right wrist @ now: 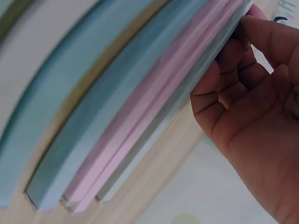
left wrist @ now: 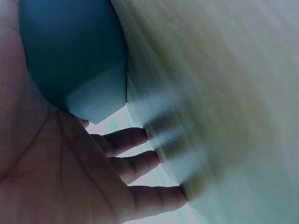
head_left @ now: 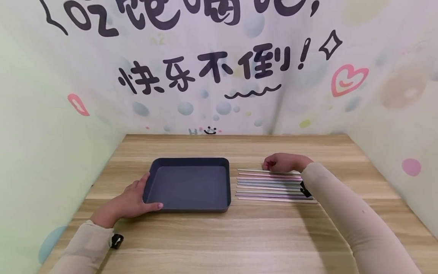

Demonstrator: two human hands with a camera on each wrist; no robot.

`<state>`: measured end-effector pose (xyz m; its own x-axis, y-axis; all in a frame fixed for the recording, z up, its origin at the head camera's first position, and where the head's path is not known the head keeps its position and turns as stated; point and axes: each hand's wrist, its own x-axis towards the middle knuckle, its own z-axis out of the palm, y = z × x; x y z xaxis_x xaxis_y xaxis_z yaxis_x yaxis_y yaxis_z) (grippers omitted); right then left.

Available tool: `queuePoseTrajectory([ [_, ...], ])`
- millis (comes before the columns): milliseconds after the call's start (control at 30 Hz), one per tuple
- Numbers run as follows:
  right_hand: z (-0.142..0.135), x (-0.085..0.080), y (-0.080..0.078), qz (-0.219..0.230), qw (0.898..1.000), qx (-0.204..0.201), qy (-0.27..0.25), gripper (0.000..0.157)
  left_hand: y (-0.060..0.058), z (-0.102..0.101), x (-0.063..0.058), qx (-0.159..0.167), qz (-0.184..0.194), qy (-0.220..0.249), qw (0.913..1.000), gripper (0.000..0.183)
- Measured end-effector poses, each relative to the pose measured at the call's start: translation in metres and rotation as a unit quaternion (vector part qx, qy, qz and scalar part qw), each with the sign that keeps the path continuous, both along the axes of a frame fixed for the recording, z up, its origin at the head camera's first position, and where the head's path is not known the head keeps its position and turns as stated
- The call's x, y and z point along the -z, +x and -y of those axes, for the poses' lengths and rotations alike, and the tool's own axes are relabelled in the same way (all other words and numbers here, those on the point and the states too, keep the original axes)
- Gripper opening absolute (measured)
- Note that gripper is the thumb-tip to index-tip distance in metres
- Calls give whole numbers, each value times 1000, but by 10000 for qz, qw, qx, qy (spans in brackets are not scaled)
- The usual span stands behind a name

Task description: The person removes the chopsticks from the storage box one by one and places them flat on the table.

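A dark grey rectangular tray (head_left: 191, 186) lies on the table, with nothing in it. My left hand (head_left: 135, 198) spans its near left corner, thumb along the front rim and fingers by the left wall. In the left wrist view the tray's corner (left wrist: 79, 60) sits against the palm, while straight fingers (left wrist: 161, 198) reach down to the tabletop. To the tray's right, several pastel chopsticks (head_left: 270, 186) lie side by side. My right hand (head_left: 285, 163) pinches the farthest, pale green chopstick (right wrist: 182, 93) with curled fingers; the fingertips are partly hidden behind it.
The wood-grain table (head_left: 219, 239) carries the tray and chopsticks. A printed cloth wall (head_left: 205, 76) rises behind its back edge, and side walls stand left and right. A narrow gap separates the tray from the chopstick ends.
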<state>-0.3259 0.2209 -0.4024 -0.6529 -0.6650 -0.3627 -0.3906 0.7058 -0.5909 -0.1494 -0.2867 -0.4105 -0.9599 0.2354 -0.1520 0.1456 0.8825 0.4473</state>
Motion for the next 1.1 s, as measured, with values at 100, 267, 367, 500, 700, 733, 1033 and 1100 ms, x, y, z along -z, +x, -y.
queuePoseTrajectory([
  [100, 0, 3, 1, 57, 10000, 36, 59, 17, 0, 2, 3, 24, 41, -33, 10000, 121],
  [267, 1, -1, 4, -107, 9998, 9, 142, 14, 0, 5, 6, 37, 19, -129, 9999, 121],
  [367, -2, -11, 10, -637, 9976, 41, 261, 14, -1, 6, 6, 51, 12, -91, 9999, 120],
  [500, -19, -28, 25, -1360, 9900, 220, 293, 18, -3, 6, 5, 75, 9, -73, 9999, 119],
  [700, -56, -45, 59, -2071, 9765, 596, -18, 20, -4, 8, 5, 137, -89, 5, 9999, 117],
  [733, -62, -45, 65, -2178, 9737, 669, -50, 19, -4, 9, 5, 170, -131, 79, 9997, 116],
  [1033, -101, -34, 101, -2793, 9522, 1238, 76, 27, -2, 22, -2, 64, -662, 463, 9967, 93],
  [1100, -104, -28, 104, -3077, 9421, 1325, 165, 30, -1, 25, -4, -52, -1037, 349, 9940, 85],
])
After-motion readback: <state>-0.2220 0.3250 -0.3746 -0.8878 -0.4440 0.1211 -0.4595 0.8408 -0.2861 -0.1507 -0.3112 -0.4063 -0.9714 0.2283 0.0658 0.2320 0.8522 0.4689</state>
